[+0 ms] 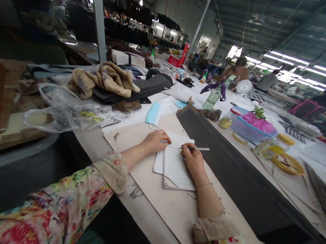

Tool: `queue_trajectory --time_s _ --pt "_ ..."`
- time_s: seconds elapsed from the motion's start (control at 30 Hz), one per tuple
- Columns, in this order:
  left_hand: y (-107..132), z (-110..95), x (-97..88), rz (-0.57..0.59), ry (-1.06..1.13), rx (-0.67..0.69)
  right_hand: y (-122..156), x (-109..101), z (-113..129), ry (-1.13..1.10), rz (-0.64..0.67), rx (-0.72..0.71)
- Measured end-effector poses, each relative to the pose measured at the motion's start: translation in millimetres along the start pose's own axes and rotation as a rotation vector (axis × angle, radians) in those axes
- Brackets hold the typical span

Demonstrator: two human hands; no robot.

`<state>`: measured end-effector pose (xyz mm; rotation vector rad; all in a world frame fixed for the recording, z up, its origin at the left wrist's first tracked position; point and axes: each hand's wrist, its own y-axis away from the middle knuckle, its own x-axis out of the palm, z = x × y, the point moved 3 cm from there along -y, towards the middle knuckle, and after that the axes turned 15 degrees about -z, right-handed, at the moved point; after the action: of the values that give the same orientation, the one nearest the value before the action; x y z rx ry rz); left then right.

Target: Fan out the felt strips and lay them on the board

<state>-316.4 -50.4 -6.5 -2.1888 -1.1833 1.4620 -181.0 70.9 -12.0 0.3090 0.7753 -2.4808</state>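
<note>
My right hand (193,160) is closed around a pen (199,148) whose tip rests on a lined paper sheet (176,167) on the long worktable (166,211). My left hand (156,140) lies curled on the top left corner of the sheet and holds it down. Both my forearms reach in from the lower edge, in flowered sleeves with beige cuffs. A second white sheet (158,163) lies under the lined one.
A long dark strip (236,168) runs along the table to the right of the paper. Behind it stand a blue face mask (152,113), a clear bottle (211,98), jars (272,146) and a bowl (253,127). Clear plastic bags (67,111) and folded cloth (104,79) lie left. Other people sit far back.
</note>
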Motion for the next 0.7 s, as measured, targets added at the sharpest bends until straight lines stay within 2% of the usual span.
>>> queue_trajectory --time_s 0.7 --pt "-0.5 -1.7 -1.1 0.005 0.006 -0.017 0.9 0.8 0.4 0.037 0.019 -0.005"
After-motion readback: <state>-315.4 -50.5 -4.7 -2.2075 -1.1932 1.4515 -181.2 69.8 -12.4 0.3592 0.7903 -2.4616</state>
